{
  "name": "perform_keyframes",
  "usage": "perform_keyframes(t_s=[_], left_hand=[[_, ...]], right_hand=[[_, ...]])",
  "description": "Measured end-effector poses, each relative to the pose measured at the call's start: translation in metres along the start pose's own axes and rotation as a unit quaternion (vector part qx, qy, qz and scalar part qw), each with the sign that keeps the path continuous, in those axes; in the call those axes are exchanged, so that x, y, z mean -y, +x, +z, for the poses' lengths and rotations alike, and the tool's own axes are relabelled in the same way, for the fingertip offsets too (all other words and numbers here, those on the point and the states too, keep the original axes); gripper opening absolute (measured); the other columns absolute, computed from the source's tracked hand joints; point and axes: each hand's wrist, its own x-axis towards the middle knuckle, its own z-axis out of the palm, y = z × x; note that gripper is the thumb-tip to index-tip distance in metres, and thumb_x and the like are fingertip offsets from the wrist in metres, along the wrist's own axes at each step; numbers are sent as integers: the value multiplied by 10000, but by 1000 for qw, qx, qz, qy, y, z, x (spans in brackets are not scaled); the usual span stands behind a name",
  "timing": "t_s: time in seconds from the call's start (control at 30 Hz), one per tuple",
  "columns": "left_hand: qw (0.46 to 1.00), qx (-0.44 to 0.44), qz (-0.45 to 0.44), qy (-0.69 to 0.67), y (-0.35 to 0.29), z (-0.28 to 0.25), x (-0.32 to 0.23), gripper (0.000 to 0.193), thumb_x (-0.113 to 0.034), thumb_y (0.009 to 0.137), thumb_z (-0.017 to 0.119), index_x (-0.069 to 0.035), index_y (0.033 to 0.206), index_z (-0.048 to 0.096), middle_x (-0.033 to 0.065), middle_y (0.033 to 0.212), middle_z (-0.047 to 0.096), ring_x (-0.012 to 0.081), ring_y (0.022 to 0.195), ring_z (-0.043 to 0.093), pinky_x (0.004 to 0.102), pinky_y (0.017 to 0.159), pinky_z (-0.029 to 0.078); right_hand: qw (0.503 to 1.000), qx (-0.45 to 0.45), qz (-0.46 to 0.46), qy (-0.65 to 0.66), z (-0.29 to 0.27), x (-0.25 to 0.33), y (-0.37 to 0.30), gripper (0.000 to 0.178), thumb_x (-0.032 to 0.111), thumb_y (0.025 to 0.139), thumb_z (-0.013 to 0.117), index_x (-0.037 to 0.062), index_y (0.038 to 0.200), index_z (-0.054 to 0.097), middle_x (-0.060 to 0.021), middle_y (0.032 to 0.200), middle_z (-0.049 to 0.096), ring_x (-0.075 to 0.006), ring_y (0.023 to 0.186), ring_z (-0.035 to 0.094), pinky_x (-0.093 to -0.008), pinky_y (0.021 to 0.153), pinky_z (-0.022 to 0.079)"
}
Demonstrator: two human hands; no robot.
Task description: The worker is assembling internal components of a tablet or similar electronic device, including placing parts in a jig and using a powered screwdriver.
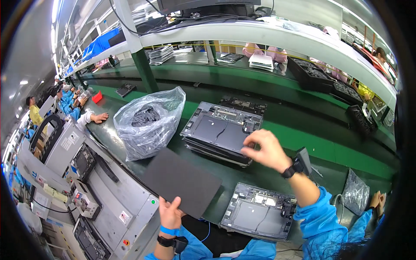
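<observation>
Dark grey sheet [182, 182]: flat, matte, rounded corners, held tilted over the green counter [346, 151], just in front of a clear bag of grey parts [147, 121]. Left hand [170, 213] pinches its near edge. Right hand [266, 149] rests curled on the top tray of a stack of grey trays [221, 134], fingertips on its rim. Another tray [260, 212] lies nearer. Judgement: keep the sheet level and gripped only at the edge.

Bright, even overhead strip lighting [55, 13]; glare on a plastic bag [149, 121]; strong fisheye bending and dark corners at the edges.
</observation>
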Motion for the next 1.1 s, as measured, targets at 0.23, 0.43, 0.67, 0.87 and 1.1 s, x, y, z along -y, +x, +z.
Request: perform_keyframes(t_s=[0.23,0.43,0.67,0.87,1.1], left_hand=[[999,-25,32,12,17,-33,47,710,72,913,538,-93,1509,190,172,1472,387,270,1345,407,395,1101,361],[997,49,37,56,0,-16,18,685,66,890,575,-66,1490,272,211,1425,448,297,1354,411,407,1072,415],[964,218,-59,-137,18,53,14,607,-252,998,542,-107,1513,256,179,1437,445,312,1290,485,431,1096,394],[994,25,-27,-104,1,18,-8,341,-2,893,612,-19,1228,554,90,1121,634,226,1037,614,361,907,500],[983,-66,36,-168,-87,-116,-59,412,73,851,550,30,1260,521,178,1189,608,333,1098,613,472,916,532]], right_hand=[[973,-61,-38,-220,68,39,18,114,98,749,661,47,833,603,-90,865,590,-262,890,590,-387,788,474],[960,-9,60,-275,74,49,28,153,58,704,646,33,841,583,-119,842,630,-273,773,661,-385,695,520],[950,-37,-108,-291,76,138,-4,157,124,726,630,73,849,547,-57,775,539,-223,747,599,-348,632,462],[961,69,-207,-169,93,204,-60,201,202,755,698,80,866,584,-28,726,521,-193,679,575,-311,595,426],[989,31,-68,131,116,204,-27,379,197,751,782,22,1035,602,-114,905,631,-279,853,624,-386,775,501]])
